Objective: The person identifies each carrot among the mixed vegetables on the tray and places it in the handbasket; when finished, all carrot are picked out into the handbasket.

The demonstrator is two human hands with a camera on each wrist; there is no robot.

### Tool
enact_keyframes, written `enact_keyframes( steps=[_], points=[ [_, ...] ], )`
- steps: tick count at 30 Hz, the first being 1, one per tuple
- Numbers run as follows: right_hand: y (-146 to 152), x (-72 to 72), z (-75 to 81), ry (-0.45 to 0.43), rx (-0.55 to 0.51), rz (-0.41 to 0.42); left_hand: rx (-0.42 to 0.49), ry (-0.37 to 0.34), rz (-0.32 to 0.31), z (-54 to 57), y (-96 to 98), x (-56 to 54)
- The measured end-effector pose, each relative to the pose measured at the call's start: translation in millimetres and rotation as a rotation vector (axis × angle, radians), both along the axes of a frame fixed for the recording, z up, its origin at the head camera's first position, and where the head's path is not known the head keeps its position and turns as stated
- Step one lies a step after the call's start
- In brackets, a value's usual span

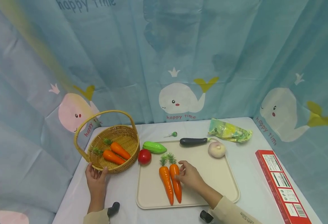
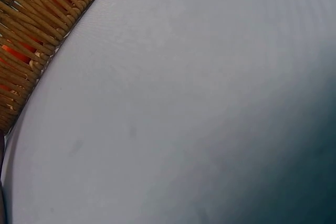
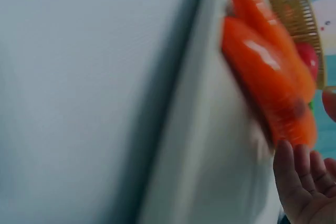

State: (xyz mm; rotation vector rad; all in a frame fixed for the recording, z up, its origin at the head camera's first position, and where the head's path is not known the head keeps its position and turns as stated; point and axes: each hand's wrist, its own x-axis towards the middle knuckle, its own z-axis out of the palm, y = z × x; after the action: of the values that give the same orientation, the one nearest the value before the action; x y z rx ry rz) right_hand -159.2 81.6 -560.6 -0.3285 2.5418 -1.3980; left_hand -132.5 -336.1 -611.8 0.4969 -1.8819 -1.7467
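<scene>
My left hand (image 1: 96,180) grips the front rim of a wicker basket (image 1: 130,137) near the handle's base. Inside the basket lie two carrots (image 1: 120,150) with green tops. Two larger carrots (image 1: 166,184) lie side by side on a cream tray (image 1: 208,186), leafy ends pointing away from me. My right hand (image 1: 192,177) is at the right-hand carrot (image 1: 176,182), thumb overlapping its side in the head view. In the right wrist view, the fingers (image 3: 286,169) extend beside the carrot's broad end. The left wrist view shows basket weave (image 2: 47,30) but no left fingers clearly.
Around the tray's far edge are a red tomato (image 1: 144,156), a green vegetable (image 1: 154,147), an eggplant (image 1: 193,142) and a pale round bulb (image 1: 216,149). Behind them lie a small green-headed item (image 1: 174,134) and a green-yellow packet (image 1: 229,130). A red box (image 1: 281,186) lies at right.
</scene>
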Motion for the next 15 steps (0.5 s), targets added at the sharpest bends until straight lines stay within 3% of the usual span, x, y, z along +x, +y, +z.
enact_keyframes(
  steps=[7, 15],
  points=[
    [-2.9, 3.1, -15.0, -0.031, 0.139, 0.012, 0.015, -0.021, 0.015, -0.4, 1.0, 1.4],
    [-6.3, 6.1, -12.2, -0.062, 0.183, 0.010, 0.021, -0.001, 0.019, -2.0, 2.8, -0.1]
  ],
)
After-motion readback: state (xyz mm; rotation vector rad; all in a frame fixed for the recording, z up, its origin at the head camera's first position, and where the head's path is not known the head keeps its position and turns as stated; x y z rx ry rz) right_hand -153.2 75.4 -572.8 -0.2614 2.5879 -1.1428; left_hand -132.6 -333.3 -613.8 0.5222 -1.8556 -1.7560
